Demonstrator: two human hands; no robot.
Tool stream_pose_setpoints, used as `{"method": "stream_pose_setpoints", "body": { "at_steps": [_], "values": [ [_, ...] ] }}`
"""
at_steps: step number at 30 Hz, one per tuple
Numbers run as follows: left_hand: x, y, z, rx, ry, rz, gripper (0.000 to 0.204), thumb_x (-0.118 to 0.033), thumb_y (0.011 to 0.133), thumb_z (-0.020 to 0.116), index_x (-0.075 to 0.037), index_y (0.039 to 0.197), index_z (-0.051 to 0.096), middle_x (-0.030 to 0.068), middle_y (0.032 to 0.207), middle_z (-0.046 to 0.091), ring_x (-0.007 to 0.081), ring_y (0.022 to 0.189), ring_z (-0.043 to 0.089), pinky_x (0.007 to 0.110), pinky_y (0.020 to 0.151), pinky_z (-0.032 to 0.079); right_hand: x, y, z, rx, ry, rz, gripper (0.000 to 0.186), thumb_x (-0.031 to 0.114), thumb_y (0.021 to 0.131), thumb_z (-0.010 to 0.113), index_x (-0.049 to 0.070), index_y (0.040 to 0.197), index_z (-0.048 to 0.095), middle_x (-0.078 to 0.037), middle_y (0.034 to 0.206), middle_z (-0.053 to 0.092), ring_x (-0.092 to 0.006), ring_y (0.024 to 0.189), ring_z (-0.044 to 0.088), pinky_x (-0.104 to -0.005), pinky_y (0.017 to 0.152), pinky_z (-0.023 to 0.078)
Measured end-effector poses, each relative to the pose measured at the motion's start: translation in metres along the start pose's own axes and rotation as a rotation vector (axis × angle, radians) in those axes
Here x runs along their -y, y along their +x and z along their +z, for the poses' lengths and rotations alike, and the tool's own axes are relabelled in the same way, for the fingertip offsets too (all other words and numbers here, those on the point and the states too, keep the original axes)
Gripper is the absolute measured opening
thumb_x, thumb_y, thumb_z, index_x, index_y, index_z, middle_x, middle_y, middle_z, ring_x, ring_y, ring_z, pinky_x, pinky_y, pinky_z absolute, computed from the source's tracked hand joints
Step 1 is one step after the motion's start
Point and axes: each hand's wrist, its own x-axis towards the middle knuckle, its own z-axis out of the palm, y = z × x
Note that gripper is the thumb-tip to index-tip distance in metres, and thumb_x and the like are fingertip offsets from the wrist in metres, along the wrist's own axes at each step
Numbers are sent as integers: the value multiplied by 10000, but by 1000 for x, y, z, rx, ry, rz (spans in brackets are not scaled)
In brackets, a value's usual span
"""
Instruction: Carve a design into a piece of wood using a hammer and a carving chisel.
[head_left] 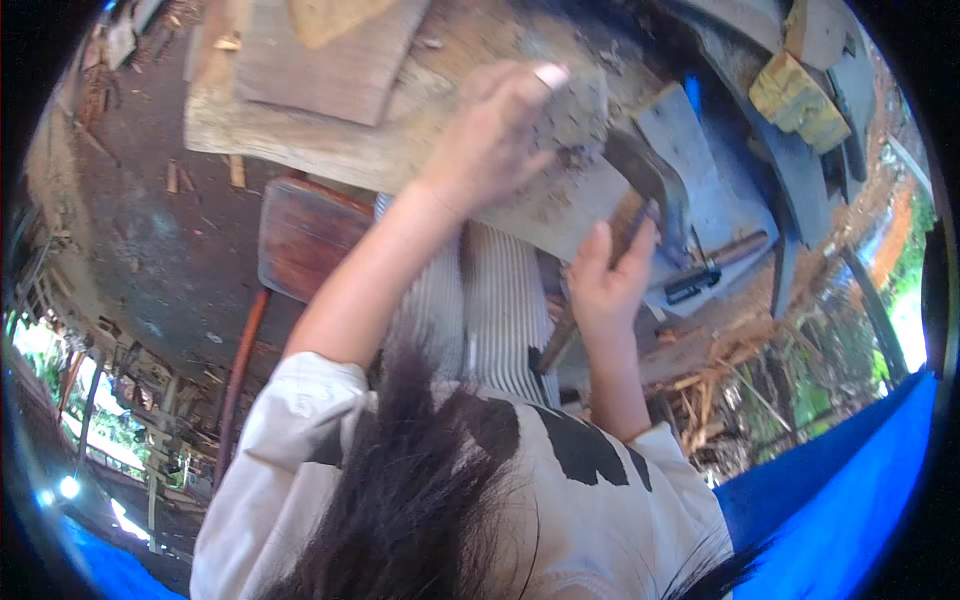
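My left hand is over the worn wooden work surface, motion-blurred, its thumb and fingers apart above a flat board strewn with dark bits. A small dark thing lies by the thumb; its kind is unclear. Lower right, my right hand has thumb and forefinger spread and appears to hold nothing. Just beyond its fingertips is a dark curved piece, next to a brown strip. Whether the fingertips touch either is unclear.
A wide board lies at the far left of the work surface. To the right are a pale plank, a black clamp-like piece, a wooden-handled tool and a yellowish block. A brown seat stands left of my legs.
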Motion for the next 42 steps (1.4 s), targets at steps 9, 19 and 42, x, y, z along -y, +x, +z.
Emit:
{"method": "stream_pose_setpoints", "body": {
  "at_steps": [9, 19, 42],
  "values": [
    [7, 32, -83, -260, 517, -228, 160, -180, 854, 721, -60, 958, 698, 95, 961, 648, 267, 979, 578, 392, 890, 424, 9, -4, -13, -120, -381, -63, 434, 137, 987, 496, -77, 1349, 392, -327, 1100, 608, -458, 1027, 613, -466, 846, 482],
    [69, 71, -137, -299, 627, -237, 167, -183, 856, 719, -42, 944, 697, 99, 912, 641, 240, 863, 597, 361, 762, 486, 5, -1, -6, -113, -289, -38, 481, 139, 994, 490, -69, 1408, 361, -307, 1310, 519, -439, 1211, 524, -428, 999, 419],
    [-61, 21, -59, 28, -396, -755, 115, -5, 900, 659, 17, 1008, 630, 28, 898, 660, 86, 823, 623, 234, 754, 514, -14, 3, -4, -216, -186, -34, 360, 228, 947, 573, -56, 1162, 520, -328, 950, 631, -512, 934, 595, -510, 765, 498]
  ]
}}
